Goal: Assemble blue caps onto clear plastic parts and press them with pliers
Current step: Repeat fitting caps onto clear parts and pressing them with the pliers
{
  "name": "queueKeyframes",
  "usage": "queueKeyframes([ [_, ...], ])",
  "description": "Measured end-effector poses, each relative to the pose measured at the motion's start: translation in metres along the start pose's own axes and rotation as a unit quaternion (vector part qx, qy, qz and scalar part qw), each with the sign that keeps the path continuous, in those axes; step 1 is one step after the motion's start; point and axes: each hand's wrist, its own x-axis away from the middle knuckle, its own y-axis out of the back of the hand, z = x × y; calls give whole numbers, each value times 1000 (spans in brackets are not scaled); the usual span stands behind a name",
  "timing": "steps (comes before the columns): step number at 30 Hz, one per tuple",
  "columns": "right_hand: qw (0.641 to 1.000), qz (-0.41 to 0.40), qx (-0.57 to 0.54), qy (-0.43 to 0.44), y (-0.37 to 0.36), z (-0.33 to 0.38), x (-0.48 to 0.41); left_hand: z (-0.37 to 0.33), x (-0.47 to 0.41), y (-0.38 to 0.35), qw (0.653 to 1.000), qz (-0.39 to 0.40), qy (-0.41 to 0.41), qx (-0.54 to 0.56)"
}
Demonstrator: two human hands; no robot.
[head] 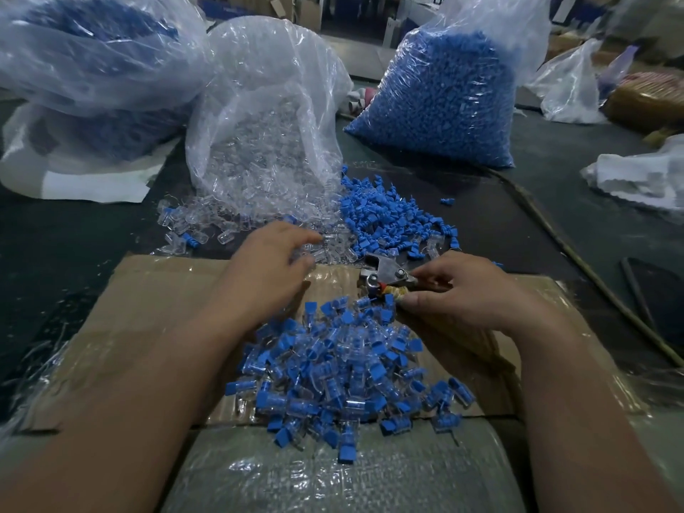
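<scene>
I have the left hand (274, 261) out over the loose clear parts (333, 249) at the far edge of the cardboard (148, 301), fingers bent and spread, tips down among them. Whether they have pinched one I cannot tell (clear plastic against clear plastic, and some blur on top). The right hand (470, 290) has fingers and thumb curled round the wrapped handles of the pliers (385, 274), whose metal head points left over the cardboard, just beyond the finished pile (333, 372). The blue caps (392, 220) lie in a heap to the right of the clear parts, touching them, just past the pliers' head.

As I judge it, both pieces are small, light and hard, and the clear ones are smooth enough to skid or squirt out of a pinch. I would take a clear part across its flat sides and a cap by its broad end. The pliers should need only a moderate squeeze; too much could crack the clear shell.

The handles are buried in the palm. How far the jaws stand apart, and whether anything sits between them, I cannot make out.
</scene>
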Motion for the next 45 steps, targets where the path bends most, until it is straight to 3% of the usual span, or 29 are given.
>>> queueKeyframes([
  [5,1000,-22,-11,15,-3,-2,-3,2,-2,-7,993,75,-4,-93],
  [14,995,-87,-50,4,-2,-6,-8,3,-3,0,995,-37,23,-87],
  [22,972,-213,-98,-21,-5,-7,-21,4,-4,-1,995,-26,32,-94],
  [28,980,-195,-21,-17,-14,1,-39,6,-3,-2,995,-33,37,-90],
  [32,987,-154,27,-42,-18,-1,-45,3,-1,-1,997,-53,21,-54],
  [37,986,-163,4,-25,-19,0,-46,-9,4,3,993,-95,-14,61],
  [42,989,-147,-3,-19,-19,0,-45,-17,9,6,986,-68,-12,154],
  [45,981,-191,-46,4,-18,-1,-40,-21,11,7,975,-46,7,216],
])
